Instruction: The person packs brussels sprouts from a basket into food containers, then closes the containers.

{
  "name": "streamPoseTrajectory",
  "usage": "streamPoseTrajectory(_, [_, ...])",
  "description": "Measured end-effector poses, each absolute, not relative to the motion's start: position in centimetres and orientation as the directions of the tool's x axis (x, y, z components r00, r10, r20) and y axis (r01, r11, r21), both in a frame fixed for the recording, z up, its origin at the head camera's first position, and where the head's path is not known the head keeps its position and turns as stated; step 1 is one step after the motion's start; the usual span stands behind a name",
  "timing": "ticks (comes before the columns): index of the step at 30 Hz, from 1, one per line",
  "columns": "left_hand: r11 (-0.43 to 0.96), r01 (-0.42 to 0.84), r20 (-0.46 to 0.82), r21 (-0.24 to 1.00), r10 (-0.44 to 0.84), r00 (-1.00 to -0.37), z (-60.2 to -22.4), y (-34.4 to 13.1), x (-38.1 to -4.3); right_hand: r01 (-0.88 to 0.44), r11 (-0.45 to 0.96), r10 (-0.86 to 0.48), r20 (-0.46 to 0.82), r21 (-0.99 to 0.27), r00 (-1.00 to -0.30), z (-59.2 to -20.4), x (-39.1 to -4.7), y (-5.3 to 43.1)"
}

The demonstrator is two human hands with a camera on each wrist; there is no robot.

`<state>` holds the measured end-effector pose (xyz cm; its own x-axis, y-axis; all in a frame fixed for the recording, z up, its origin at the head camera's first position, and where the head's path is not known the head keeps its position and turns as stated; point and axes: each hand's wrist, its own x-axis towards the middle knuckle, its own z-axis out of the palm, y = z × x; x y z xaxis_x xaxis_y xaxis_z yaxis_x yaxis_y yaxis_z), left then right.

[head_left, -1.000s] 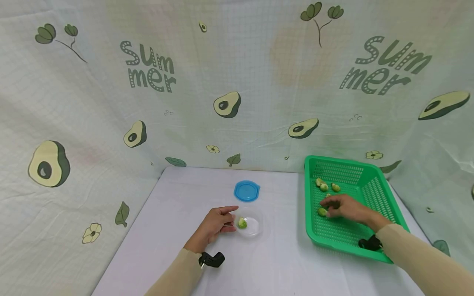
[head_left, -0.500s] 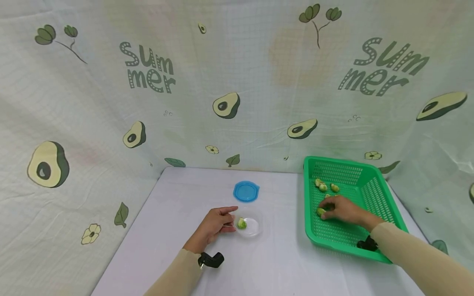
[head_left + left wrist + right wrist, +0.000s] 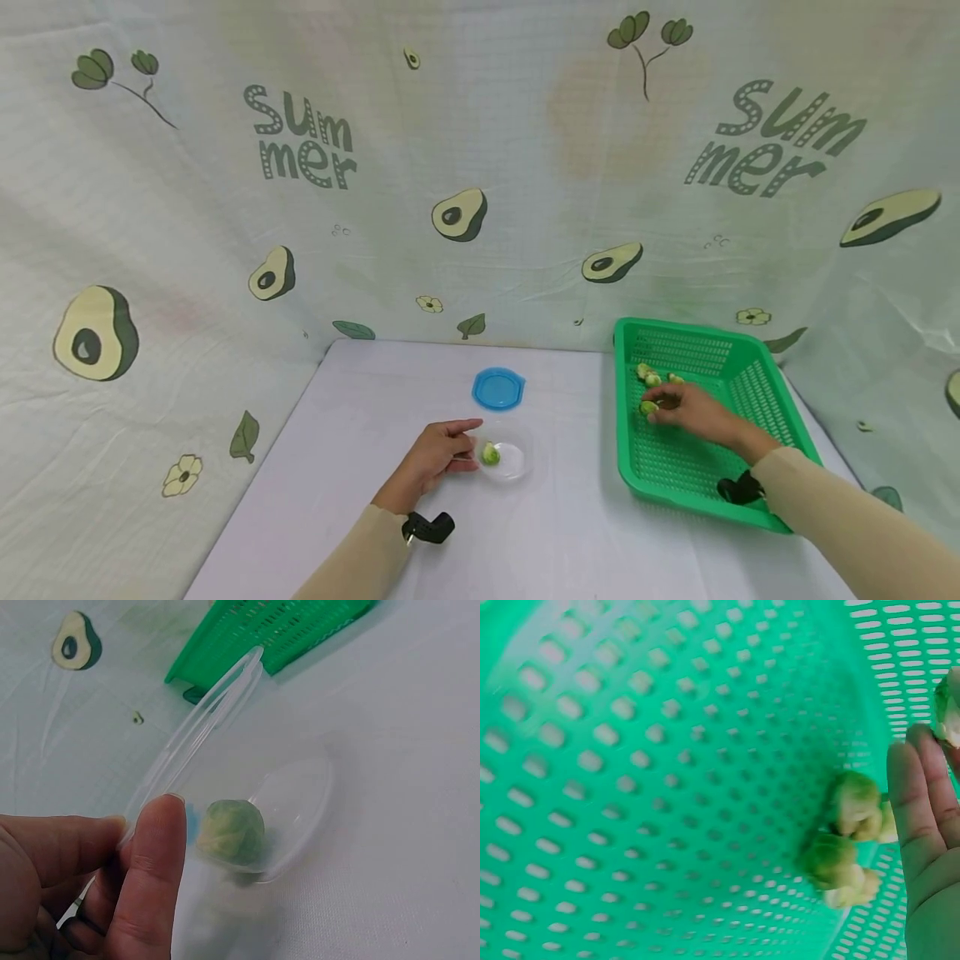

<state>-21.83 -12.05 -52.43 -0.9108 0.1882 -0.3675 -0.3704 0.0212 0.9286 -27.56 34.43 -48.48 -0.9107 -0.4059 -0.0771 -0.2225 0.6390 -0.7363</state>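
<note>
My left hand [image 3: 438,454] pinches the rim of a small clear plastic tub [image 3: 300,787] on the white table. One Brussels sprout [image 3: 234,831] lies inside it, against the side near my fingers. Over at the right, my right hand [image 3: 697,414] is inside the green basket, fingertips holding another Brussels sprout [image 3: 648,407]. In the right wrist view this held sprout [image 3: 951,709] is cut off by the right edge, above the basket floor. Several more sprouts [image 3: 836,862] lie on the floor of the basket; my right hand partly covers that area in the head view.
The green perforated basket [image 3: 626,483] has raised walls around my right hand. A blue lid [image 3: 499,389] lies flat on the table behind the tub. A printed cloth [image 3: 525,167] hangs behind and along both sides of the table [image 3: 570,542].
My right hand has gripped a sprout in the basket and moved it slightly toward the back. The left hand and the tub have stayed in place.
</note>
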Motion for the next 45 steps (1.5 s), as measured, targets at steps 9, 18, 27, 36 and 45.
streamPoseTrajectory(9, [0.021,-0.369,-0.366,0.929,0.182,-0.913,-52.5,-12.1,-21.8,-0.188,0.616,-0.318,-0.024,-0.765,-0.948,-45.7,-27.1,34.1])
streamPoseTrajectory(18, [0.022,-0.366,-0.363,0.931,0.185,-0.913,-52.7,-12.2,-21.8,-0.182,0.634,-0.283,-0.006,-0.752,-0.959,-44.3,-26.7,34.0])
streamPoseTrajectory(27, [0.03,-0.362,-0.362,0.932,0.181,-0.915,-52.5,-12.1,-21.7,-0.202,0.623,-0.267,0.038,-0.756,-0.963,-43.7,-26.5,34.5])
streamPoseTrajectory(36, [0.032,-0.359,-0.359,0.933,0.18,-0.916,-52.6,-12.0,-21.7,-0.202,0.636,-0.236,0.061,-0.745,-0.97,-42.9,-26.0,34.0])
streamPoseTrajectory(45, [0.031,-0.366,-0.365,0.93,0.175,-0.914,-52.6,-12.0,-21.7,-0.205,0.62,-0.218,0.084,-0.757,-0.972,-42.4,-25.5,33.2])
